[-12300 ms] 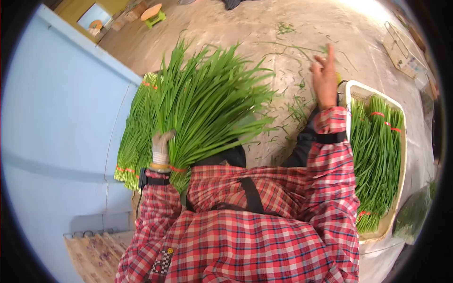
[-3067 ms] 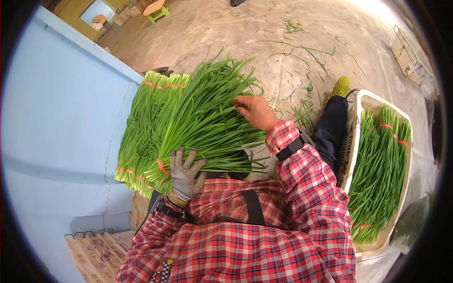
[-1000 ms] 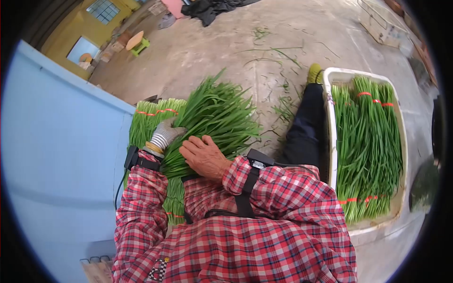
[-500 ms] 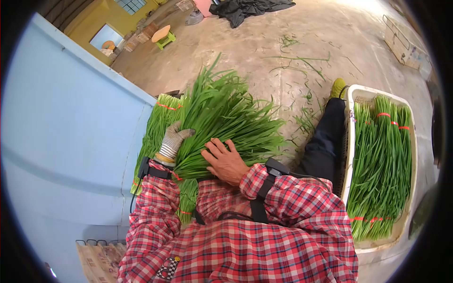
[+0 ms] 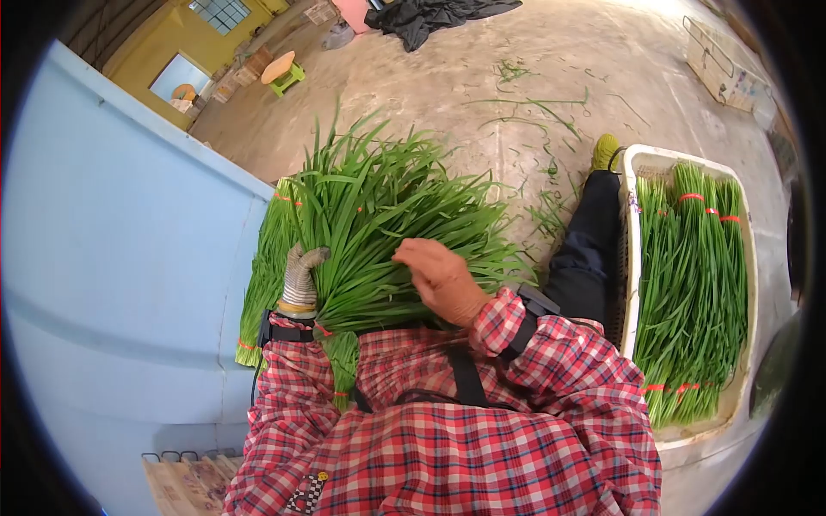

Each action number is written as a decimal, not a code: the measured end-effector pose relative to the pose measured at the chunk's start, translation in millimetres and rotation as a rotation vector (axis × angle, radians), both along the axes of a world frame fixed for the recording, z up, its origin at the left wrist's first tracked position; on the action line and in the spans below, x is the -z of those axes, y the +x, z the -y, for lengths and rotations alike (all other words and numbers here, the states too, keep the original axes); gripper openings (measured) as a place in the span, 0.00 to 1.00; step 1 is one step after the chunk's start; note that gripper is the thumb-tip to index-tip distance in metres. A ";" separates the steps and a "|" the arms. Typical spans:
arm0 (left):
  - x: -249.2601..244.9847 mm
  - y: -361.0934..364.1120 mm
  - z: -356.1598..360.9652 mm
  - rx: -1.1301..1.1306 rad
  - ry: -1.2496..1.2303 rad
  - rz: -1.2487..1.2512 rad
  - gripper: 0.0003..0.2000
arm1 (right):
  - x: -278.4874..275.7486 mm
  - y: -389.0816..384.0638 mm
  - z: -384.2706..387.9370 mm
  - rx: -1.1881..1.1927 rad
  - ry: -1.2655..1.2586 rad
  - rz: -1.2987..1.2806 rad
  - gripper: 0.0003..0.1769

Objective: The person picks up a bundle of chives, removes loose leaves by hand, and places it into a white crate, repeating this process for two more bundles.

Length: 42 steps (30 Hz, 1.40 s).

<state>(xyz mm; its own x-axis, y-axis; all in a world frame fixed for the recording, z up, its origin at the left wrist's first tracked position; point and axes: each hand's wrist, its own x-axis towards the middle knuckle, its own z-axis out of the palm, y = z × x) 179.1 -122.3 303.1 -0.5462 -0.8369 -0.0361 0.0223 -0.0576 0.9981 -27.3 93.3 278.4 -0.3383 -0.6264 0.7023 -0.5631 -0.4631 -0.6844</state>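
Note:
A large bunch of garlic chives (image 5: 387,202) fans out across my lap, its long green leaves spread toward the floor. My left hand (image 5: 301,279), in a grey-striped glove, is closed around the left side of this bunch, near its red tie. Bare, my right hand (image 5: 443,279) is over the right part of the leaves. Its fingers are bent and held together; whatever may be between the fingertips is hidden. To the left of my gloved hand lie tied chive bundles (image 5: 262,288) with red bands. Another tied bundle (image 5: 343,361) shows below the bunch.
On my right stands a white plastic crate (image 5: 631,258) holding several tied chive bundles (image 5: 693,284). My outstretched leg (image 5: 585,232) is beside it. A blue panel (image 5: 129,232) rises at left. Leaf scraps (image 5: 551,211) litter the concrete floor. Another crate (image 5: 727,64) stands far right.
My right hand has moved right and up, its spread fingers now drawn together and bent. The leaves have fanned out further left. My left hand keeps its hold, and the view has shifted slightly.

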 end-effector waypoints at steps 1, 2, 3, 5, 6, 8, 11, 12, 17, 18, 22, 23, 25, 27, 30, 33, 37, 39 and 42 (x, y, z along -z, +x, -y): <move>-2.7 -0.5 -4.3 0.010 -0.002 -0.018 0.17 | -9.5 -9.5 -2.2 -0.002 -0.002 -0.001 0.19; -5.9 -1.4 -7.6 0.020 -0.004 -0.038 0.17 | -22.5 -21.9 -4.0 0.027 -0.034 0.060 0.17; -14.3 -4.6 -16.2 0.027 0.010 -0.031 0.17 | -36.2 -32.4 -4.2 0.055 -0.065 0.122 0.15; -13.4 -0.2 -17.4 0.023 -0.006 -0.032 0.17 | -63.3 -50.3 -1.4 0.129 -0.050 0.122 0.12; -12.8 1.4 -18.6 0.021 -0.024 -0.032 0.17 | -70.9 -57.7 1.7 0.205 -0.036 0.122 0.10; -15.8 -0.3 -23.0 0.043 -0.015 -0.042 0.17 | -67.1 -68.9 14.2 0.188 0.044 0.078 0.08; -14.3 -1.6 -21.5 0.059 -0.031 -0.050 0.16 | -54.5 -72.4 30.0 0.156 0.198 0.028 0.09; -14.8 -2.6 -22.7 0.048 -0.045 -0.050 0.16 | -53.3 -71.1 33.2 0.139 0.280 0.018 0.10; -10.3 3.0 -20.6 0.037 -0.100 -0.031 0.14 | -50.0 -67.3 40.8 0.135 0.331 -0.020 0.11; -10.3 3.7 -19.6 0.039 -0.132 -0.017 0.14 | -49.9 -67.5 41.3 0.128 0.359 -0.042 0.11; -12.8 1.0 -25.7 0.017 -0.091 -0.042 0.14 | -54.7 -66.9 38.4 0.082 0.404 -0.075 0.11; -15.1 -1.1 -28.3 0.024 -0.087 -0.043 0.14 | -55.7 -65.6 37.5 0.112 0.390 -0.128 0.11; -17.0 -4.1 -31.9 0.015 -0.092 -0.051 0.13 | -56.7 -62.5 38.1 0.129 0.365 -0.192 0.11; -20.6 -8.4 -36.5 -0.013 -0.154 -0.007 0.13 | -54.3 -60.9 37.4 0.187 0.384 -0.228 0.10; -27.9 -12.7 -43.4 0.029 -0.194 0.051 0.13 | -41.3 -60.2 37.6 0.177 0.325 -0.098 0.08; -24.6 -10.8 -41.4 0.060 -0.250 0.095 0.13 | -20.8 -70.3 36.0 -0.065 0.436 0.438 0.07; -24.7 -12.7 -44.8 0.090 -0.295 0.148 0.13 | -2.8 -107.7 33.5 -0.014 0.229 0.781 0.07; -27.7 -16.2 -49.3 0.099 -0.304 0.151 0.13 | -11.6 -129.8 31.6 0.800 0.006 -0.102 0.08; -37.6 -24.8 -55.6 0.091 -0.307 0.213 0.13 | -61.9 -134.9 12.1 0.564 0.022 0.015 0.11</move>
<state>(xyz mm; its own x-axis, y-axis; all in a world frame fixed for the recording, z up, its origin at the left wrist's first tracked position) 154.3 -66.7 340.7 -0.6261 -0.7747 0.0883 -0.1786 0.2527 0.9509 -162.2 81.1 340.4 -0.6346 -0.3602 0.6838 -0.7095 -0.0791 -0.7002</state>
